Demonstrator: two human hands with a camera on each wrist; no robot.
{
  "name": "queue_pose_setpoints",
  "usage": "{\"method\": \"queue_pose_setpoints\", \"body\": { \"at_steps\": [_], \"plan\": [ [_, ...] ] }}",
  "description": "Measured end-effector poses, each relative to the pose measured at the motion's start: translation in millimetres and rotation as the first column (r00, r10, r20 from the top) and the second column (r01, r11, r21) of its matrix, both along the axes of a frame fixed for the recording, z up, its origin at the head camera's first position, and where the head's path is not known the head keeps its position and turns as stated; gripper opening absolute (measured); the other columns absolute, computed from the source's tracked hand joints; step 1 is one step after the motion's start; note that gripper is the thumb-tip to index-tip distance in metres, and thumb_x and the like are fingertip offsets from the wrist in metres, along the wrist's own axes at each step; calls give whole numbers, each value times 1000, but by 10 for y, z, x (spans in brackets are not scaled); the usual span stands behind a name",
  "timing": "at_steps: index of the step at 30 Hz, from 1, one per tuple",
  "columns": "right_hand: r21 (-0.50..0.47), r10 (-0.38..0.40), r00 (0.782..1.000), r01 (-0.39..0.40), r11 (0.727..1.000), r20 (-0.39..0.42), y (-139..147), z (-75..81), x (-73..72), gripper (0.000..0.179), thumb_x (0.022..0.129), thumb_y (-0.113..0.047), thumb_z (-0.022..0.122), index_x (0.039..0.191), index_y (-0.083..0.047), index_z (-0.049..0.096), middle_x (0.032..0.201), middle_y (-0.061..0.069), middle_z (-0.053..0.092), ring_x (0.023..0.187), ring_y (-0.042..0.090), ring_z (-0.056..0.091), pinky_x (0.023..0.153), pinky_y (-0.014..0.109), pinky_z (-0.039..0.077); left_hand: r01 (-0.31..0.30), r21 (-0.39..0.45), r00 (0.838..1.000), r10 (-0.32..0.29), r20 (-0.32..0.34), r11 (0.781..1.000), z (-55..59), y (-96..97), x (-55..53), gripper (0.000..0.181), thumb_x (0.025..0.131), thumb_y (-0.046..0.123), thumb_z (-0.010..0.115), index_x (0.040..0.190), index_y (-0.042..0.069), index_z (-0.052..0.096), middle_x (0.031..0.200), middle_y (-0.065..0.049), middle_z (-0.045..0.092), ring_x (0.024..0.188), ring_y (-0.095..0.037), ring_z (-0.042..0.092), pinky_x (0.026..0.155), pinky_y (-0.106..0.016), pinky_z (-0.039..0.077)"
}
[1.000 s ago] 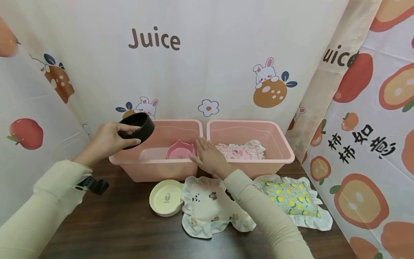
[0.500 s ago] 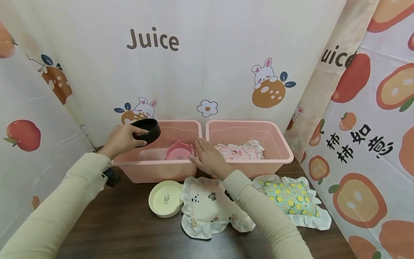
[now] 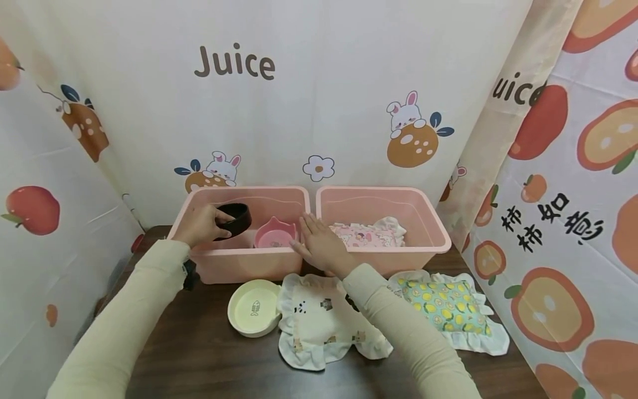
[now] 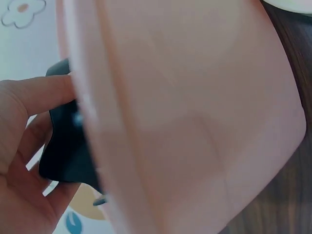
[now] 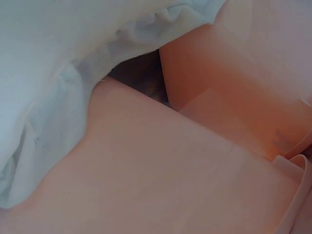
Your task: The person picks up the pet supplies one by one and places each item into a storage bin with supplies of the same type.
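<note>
Before the curtain (image 3: 319,111), the left bin (image 3: 249,267) has inside the cat-eared bowl (image 3: 276,233), the held bowl (image 3: 240,221) to its left; the right bin (image 3: 411,261) has one cushion (image 3: 366,236). In front, on the table (image 3: 209,349): the leftmost dish (image 3: 253,308), the middle cushion (image 3: 316,318), the right-hand cushion (image 3: 443,305).

The held bowl (image 3: 242,220) is black, the eared bowl (image 3: 275,236) deep pink, the fish bowl (image 3: 254,308) pale yellow, both bins (image 3: 246,267) paler pink. The lemon cushion (image 3: 443,305) is mint with yellow fruit, the animal cushion (image 3: 315,320) cream, each white-frilled. The table (image 3: 204,349) is dark brown.
</note>
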State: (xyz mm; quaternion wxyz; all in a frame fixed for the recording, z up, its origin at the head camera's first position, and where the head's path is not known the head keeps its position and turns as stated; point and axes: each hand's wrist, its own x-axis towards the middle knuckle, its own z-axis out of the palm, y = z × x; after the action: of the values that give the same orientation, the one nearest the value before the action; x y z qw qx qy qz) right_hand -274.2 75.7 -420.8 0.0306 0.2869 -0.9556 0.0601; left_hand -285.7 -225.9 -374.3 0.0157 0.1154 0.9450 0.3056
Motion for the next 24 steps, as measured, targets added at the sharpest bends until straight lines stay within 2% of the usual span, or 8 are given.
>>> {"method": "queue_pose_setpoints", "body": {
  "at_steps": [4, 13, 20, 24],
  "plan": [
    [11, -4, 1000, 4, 1000, -13, 5, -2, 13, 73, 101, -52, 31, 151, -1, 20, 160, 12, 15, 147, 27, 12, 118, 37, 14, -23, 33, 999, 21, 41, 999, -99, -25, -49, 31, 78, -7, 74, 109, -7, 70, 112, -28, 65, 97, -39, 55, 81, -49, 55],
    [30, -6, 999, 7, 1000, -40, 7, -25, 4, 74, 100, -56, 25, 152, -3, 20, 160, 10, 13, 147, 25, 11, 118, 35, 13, -63, 42, 992, 58, 108, 997, -361, -105, -172, 24, 74, -4, 78, 98, -2, 75, 102, -21, 68, 91, -35, 54, 76, -43, 57],
    [39, -9, 999, 11, 999, -43, -4, -43, -11, 74, 100, -55, 24, 152, -3, 20, 160, 10, 12, 148, 24, 10, 118, 35, 12, -1, -48, 995, 6, 99, 999, -431, -96, -226, 25, 70, -2, 80, 95, -5, 74, 90, -17, 71, 81, -30, 56, 65, -34, 53],
    [39, -10, 999, 12, 999, -43, -3, -39, -9, 73, 100, -54, 26, 152, -2, 21, 160, 10, 12, 147, 25, 10, 118, 35, 12, 16, -107, 995, -6, 96, 994, -437, -68, -239, 24, 68, -1, 80, 91, -4, 75, 86, -15, 72, 82, -30, 56, 70, -39, 53]
  ]
}}
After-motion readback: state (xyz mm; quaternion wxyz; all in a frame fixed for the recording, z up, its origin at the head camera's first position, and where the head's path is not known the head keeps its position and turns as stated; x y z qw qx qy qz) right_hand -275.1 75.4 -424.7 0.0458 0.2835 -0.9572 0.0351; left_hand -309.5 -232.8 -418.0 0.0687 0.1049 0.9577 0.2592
